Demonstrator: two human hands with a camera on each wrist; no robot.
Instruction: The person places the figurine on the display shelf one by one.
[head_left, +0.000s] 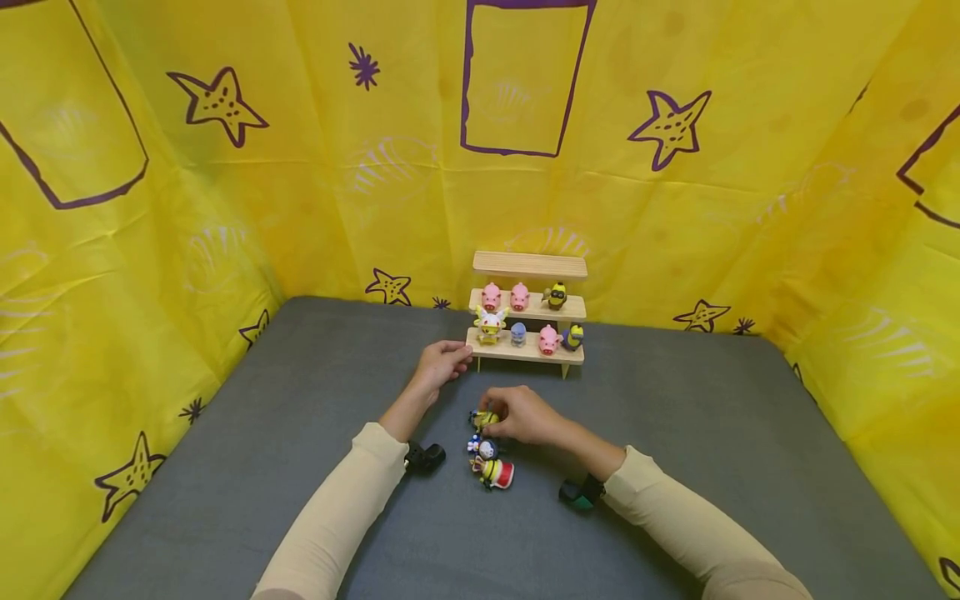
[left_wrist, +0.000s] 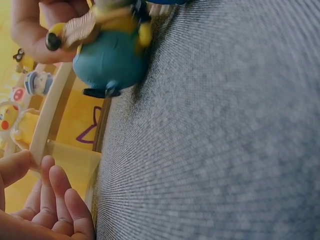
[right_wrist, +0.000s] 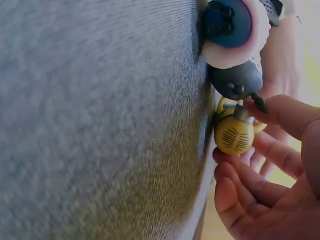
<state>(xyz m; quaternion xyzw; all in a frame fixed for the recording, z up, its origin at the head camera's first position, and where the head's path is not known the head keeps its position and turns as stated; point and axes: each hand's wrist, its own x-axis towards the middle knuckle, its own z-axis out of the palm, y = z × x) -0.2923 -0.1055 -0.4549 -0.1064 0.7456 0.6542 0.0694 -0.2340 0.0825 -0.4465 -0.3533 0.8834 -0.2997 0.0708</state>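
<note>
My left hand (head_left: 444,365) pinches the left end of the lowest shelf of a three-step wooden display stand (head_left: 529,265) between thumb and fingers. Low over the grey table, my right hand (head_left: 528,415) holds a yellow minion figure (head_left: 488,420) with thumb and fingertips on either side of its head. In the left wrist view this minion figure (left_wrist: 112,62) has blue overalls and a small guitar-like piece across its front. Close by lie a dark figure with a white face (head_left: 487,450) and a minion in a red, white-trimmed robe (head_left: 498,474).
On the middle shelf stand two pink pigs (head_left: 491,297) and a minion (head_left: 556,296). The lowest shelf bears a yellow figure with a white hood (head_left: 491,327), a small blue-grey figure (head_left: 518,335), another pig (head_left: 549,340) and a minion (head_left: 573,337). Yellow cloth (head_left: 420,208) hangs behind.
</note>
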